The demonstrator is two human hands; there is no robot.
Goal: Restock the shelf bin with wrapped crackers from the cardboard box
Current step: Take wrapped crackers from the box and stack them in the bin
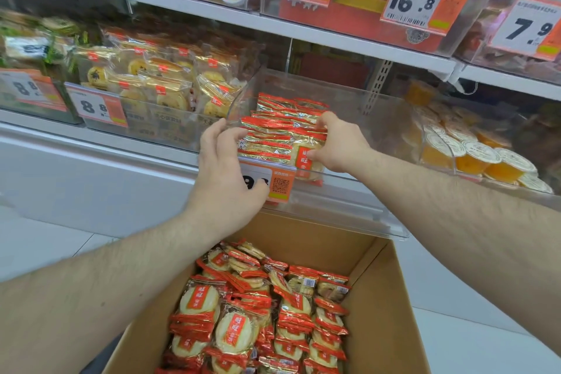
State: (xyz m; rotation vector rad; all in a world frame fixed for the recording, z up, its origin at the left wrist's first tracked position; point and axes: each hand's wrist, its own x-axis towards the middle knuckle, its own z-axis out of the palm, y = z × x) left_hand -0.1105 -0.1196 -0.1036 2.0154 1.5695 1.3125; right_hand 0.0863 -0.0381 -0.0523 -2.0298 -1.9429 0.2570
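Wrapped crackers: stacked in the clear shelf bin at frame centre; more lie loose in the cardboard box at lower centre.

Judged light, with slick foil-and-film wrap and brittle rounds inside, so best taken by the flat faces or as a squared stack, not by the crimped red ends, and without squeezing. Right hand, centre right, reaches into the bin; fingers curled over the stack's right side, thumb on the front packet, so it grips the packets. Left hand, centre left, sits at the bin's front left corner beside the price tag; fingers slightly apart and bent, tips at the stack's left edge, steadying, not closed round anything.
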